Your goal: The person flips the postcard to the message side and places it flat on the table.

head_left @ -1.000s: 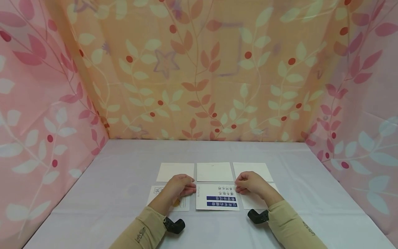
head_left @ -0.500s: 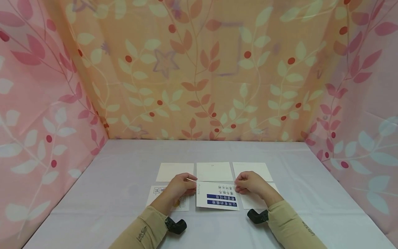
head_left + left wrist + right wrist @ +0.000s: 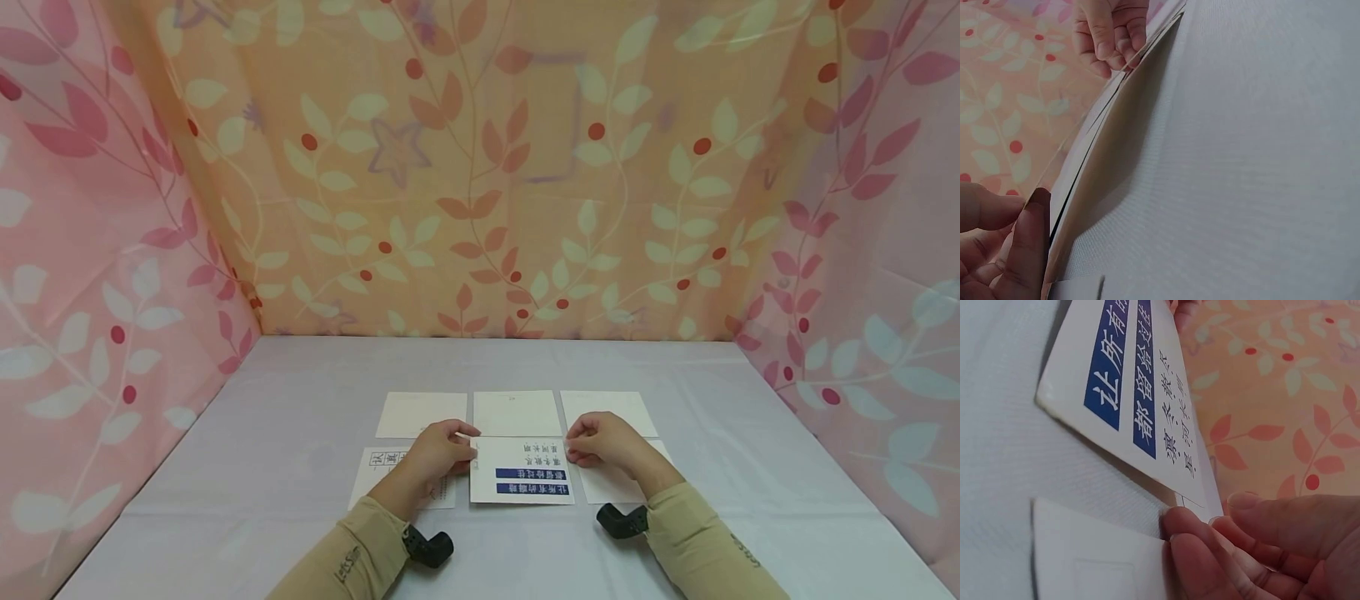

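Note:
A white postcard (image 3: pixel 521 467) with two dark blue bands of writing is in the middle of the front row. My left hand (image 3: pixel 435 454) pinches its left edge between thumb and fingers. In the left wrist view the postcard (image 3: pixel 1129 112) slants up off the cloth, with shadow beneath. My right hand (image 3: pixel 611 442) is at the postcard's far right corner. In the right wrist view its loosely curled fingers (image 3: pixel 1200 556) lie over the edge of another card (image 3: pixel 1104 556), beside the printed postcard, thumb apart from them.
Three pale blank-faced cards form a back row: left (image 3: pixel 423 412), middle (image 3: pixel 517 414) and right (image 3: pixel 637 404). A printed card (image 3: pixel 371 483) lies partly under my left forearm, a blank one (image 3: pixel 611 492) under my right. A white cloth (image 3: pixel 300 417) covers the table; patterned curtains (image 3: pixel 480 208) enclose it.
The left hand has moved slightly right at the postcard's left edge. The postcard tilted at that side, then its near edge shifted slightly away and left. The right hand has stayed nearly still.

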Demonstrator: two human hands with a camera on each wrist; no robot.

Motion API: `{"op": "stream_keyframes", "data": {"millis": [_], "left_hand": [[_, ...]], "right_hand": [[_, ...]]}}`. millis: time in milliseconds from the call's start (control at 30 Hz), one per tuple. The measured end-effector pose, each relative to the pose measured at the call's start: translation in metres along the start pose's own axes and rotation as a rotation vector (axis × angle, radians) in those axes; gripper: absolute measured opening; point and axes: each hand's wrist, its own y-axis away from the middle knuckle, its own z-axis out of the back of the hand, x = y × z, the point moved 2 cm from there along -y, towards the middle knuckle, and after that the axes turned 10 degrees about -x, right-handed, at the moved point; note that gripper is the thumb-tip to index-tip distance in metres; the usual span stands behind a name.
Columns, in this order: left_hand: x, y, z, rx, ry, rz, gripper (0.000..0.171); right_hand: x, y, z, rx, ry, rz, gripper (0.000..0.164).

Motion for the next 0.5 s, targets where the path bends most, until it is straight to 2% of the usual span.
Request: {"op": "stream_keyframes", "data": {"millis": [267,500], "left_hand": [[-0.0005,-0.0009,0.0005,-0.019,-0.028,0.000,0.029],[-0.0020,-0.0013,0.0016,-0.029,0.025,-0.032,0.031]], "right_hand": [[-0.0014,-0.0004,-0.0002,0.018,-0.016,-0.007,0.009],[0.0000,0.0014,-0.0024,0.048,-0.023,-0.002,0.009]]}}
